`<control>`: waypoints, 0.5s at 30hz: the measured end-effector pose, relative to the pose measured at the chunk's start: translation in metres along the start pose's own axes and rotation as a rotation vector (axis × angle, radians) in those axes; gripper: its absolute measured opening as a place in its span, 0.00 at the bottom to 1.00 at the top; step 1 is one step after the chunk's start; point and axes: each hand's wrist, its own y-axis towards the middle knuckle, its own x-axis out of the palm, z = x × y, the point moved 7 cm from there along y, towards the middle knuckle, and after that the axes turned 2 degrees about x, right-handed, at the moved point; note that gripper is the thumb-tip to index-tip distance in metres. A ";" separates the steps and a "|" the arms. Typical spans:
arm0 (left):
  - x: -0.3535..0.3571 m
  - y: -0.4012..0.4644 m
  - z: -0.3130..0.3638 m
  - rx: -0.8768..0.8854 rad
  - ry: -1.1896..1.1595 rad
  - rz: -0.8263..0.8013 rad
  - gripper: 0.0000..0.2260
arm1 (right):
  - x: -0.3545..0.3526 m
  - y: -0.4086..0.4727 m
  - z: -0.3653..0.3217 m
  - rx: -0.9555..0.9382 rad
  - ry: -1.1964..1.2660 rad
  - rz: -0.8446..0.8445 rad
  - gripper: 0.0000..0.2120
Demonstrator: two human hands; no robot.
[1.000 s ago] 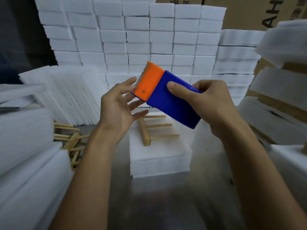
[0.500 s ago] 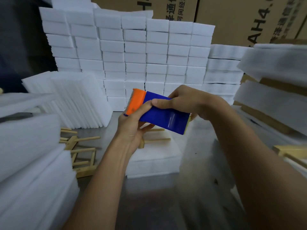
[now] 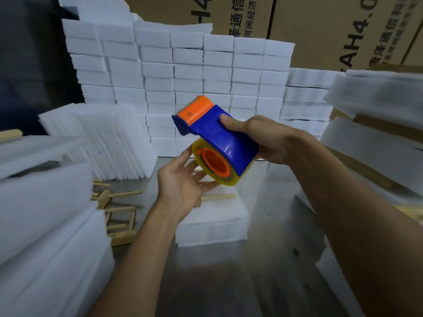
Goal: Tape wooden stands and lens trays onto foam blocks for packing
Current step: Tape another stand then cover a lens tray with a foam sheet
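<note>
- Your right hand [image 3: 270,139] grips the blue tape dispenser [image 3: 225,143] by its body, thumb on the upper face, holding it tilted in the air with the orange cutter end [image 3: 194,109] pointing up and away.
- Your left hand [image 3: 183,186] is open beneath it, fingers spread and touching the yellowish tape roll [image 3: 219,179] on its orange hub.
- Below the hands, a foam block [image 3: 212,227] lies on the metal table [image 3: 229,282]; a wooden stand [image 3: 217,197] rests on top of it, partly hidden by your left hand.
- More wooden stands [image 3: 119,216] lie loose on the table, left of the block.
- White foam stacks [image 3: 183,72] wall the back and both sides, with cardboard boxes [image 3: 320,30] behind them.
</note>
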 end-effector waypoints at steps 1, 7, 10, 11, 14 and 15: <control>0.000 0.002 0.001 0.036 0.117 0.022 0.14 | -0.002 0.002 0.000 -0.010 0.053 0.018 0.29; -0.010 0.007 0.012 0.222 0.544 0.355 0.08 | 0.014 0.004 0.010 -0.034 0.031 -0.061 0.25; -0.013 0.006 0.013 0.280 0.699 0.427 0.05 | 0.015 0.003 0.010 -0.009 0.011 -0.106 0.22; -0.010 0.005 0.016 0.336 0.766 0.450 0.05 | 0.015 0.002 0.008 -0.002 0.012 -0.157 0.20; -0.001 0.003 0.024 0.449 0.917 0.483 0.04 | 0.019 -0.001 0.003 0.008 0.045 -0.257 0.09; 0.002 0.004 0.025 0.457 0.947 0.483 0.03 | 0.019 0.000 0.002 0.007 0.075 -0.217 0.08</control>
